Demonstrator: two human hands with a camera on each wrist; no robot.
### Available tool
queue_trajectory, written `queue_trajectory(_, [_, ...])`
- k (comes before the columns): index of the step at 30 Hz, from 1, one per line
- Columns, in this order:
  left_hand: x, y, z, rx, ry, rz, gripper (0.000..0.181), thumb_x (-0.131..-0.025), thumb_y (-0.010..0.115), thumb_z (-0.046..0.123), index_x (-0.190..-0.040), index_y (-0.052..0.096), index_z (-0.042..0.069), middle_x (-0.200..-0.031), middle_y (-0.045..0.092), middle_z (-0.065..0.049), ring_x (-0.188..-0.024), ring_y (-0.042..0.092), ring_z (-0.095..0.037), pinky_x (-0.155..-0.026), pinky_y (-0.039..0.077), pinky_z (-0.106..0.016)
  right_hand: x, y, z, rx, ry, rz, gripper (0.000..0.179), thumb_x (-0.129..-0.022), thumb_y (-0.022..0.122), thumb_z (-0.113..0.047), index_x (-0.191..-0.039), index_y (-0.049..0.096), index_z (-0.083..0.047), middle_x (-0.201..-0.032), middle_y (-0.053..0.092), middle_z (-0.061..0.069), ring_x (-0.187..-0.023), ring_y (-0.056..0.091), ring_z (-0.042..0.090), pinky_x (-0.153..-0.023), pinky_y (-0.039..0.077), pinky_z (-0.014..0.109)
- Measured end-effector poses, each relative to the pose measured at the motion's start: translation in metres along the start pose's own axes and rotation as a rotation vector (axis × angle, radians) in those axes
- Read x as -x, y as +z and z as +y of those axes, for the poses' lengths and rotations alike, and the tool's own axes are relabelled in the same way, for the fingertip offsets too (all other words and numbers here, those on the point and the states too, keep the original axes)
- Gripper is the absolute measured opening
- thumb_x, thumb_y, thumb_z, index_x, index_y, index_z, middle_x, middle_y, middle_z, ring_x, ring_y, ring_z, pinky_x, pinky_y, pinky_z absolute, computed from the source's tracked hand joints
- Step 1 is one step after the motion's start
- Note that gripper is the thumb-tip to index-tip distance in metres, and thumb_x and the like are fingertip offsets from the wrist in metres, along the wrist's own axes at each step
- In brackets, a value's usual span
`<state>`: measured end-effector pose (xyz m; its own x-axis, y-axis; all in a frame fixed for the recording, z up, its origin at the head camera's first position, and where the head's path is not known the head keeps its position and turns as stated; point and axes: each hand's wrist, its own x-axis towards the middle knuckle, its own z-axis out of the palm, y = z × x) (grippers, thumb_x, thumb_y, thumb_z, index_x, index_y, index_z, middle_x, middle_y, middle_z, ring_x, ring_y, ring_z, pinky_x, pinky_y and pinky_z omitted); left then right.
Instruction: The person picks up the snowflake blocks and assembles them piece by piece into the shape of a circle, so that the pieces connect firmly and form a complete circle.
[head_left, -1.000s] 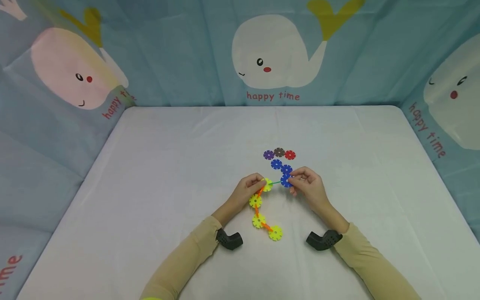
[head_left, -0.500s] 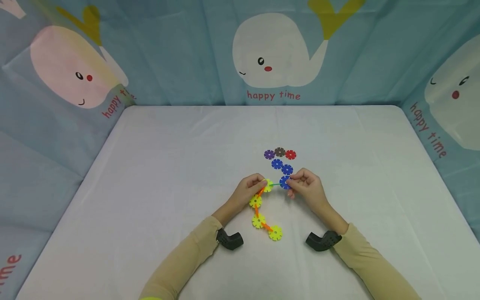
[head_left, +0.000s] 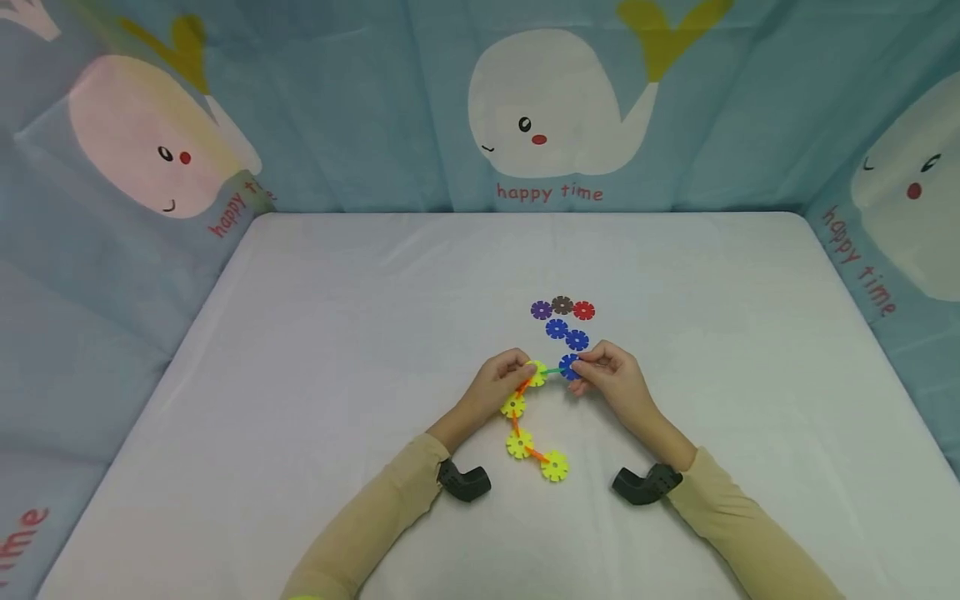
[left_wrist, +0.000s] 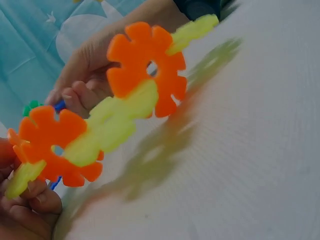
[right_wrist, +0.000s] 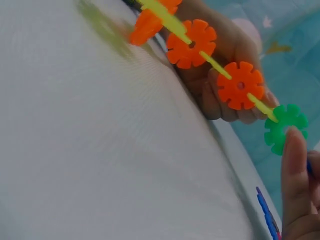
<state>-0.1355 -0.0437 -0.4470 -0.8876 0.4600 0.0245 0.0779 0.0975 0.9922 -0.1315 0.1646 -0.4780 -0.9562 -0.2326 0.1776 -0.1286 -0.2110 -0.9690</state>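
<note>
My left hand (head_left: pixel 491 387) pinches the yellow snowflake disc (head_left: pixel 537 375) at the upper end of a linked chain. Yellow and orange discs alternate along it; an orange disc (left_wrist: pixel 132 55) stands edge-on to the yellow ones. A green disc (right_wrist: pixel 276 131) is slotted onto this held end. Beyond it, my right hand (head_left: pixel 621 385) pinches a blue snowflake disc (head_left: pixel 567 367) against the green one. Whether the blue disc is slotted in or only touching, I cannot tell. The chain's lower end, a yellow disc (head_left: pixel 555 467), hangs towards me.
Past the hands, loose discs lie flat on the white table (head_left: pixel 360 333): purple (head_left: pixel 542 310), brown (head_left: pixel 562 305), red (head_left: pixel 584 310) and a pair of blue discs (head_left: pixel 557 328). Patterned curtains (head_left: pixel 360 108) surround the table's back and sides.
My right hand and the blue disc have come slightly towards me, away from the loose blue pair. The left hand keeps its hold, almost still.
</note>
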Motion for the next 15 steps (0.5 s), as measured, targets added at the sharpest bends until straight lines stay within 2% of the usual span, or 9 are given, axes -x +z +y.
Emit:
queue_trajectory(5, [-0.0001,0.0014,0.001,-0.016,-0.015,-0.012,0.015,-0.092,0.048,0.006,-0.08,0.049,-0.003,-0.066,0.043,-0.001,-0.058,0.038,-0.01,-0.055,0.032,-0.021,-0.0005,-0.001,0.0011,-0.014,0.031,-0.024,0.021,-0.086,0.058,-0.001,-0.087,0.043,0.014,-0.072,0.059,0.014,-0.058,0.061,0.017,-0.054,0.049,0.03])
queue_trajectory(11, [-0.0012,0.003,0.0033,-0.019,-0.02,-0.042,0.014,-0.092,0.048,0.004,-0.08,0.05,-0.004,-0.066,0.044,0.0,-0.059,0.039,-0.009,-0.055,0.033,-0.021,-0.0007,-0.001,0.0019,0.018,0.022,0.003,0.007,-0.085,0.054,0.007,-0.086,0.047,0.007,-0.068,0.058,0.014,-0.052,0.056,0.014,-0.049,0.047,0.025])
queue_trajectory(15, [-0.0024,0.0026,0.002,-0.017,-0.021,-0.035,0.013,-0.091,0.048,0.004,-0.08,0.05,-0.002,-0.065,0.043,0.0,-0.058,0.039,-0.009,-0.055,0.033,-0.021,-0.0021,-0.0013,-0.0001,0.031,0.069,0.019,0.01,-0.084,0.056,0.006,-0.093,0.05,0.009,-0.071,0.059,0.01,-0.054,0.055,0.013,-0.05,0.046,0.024])
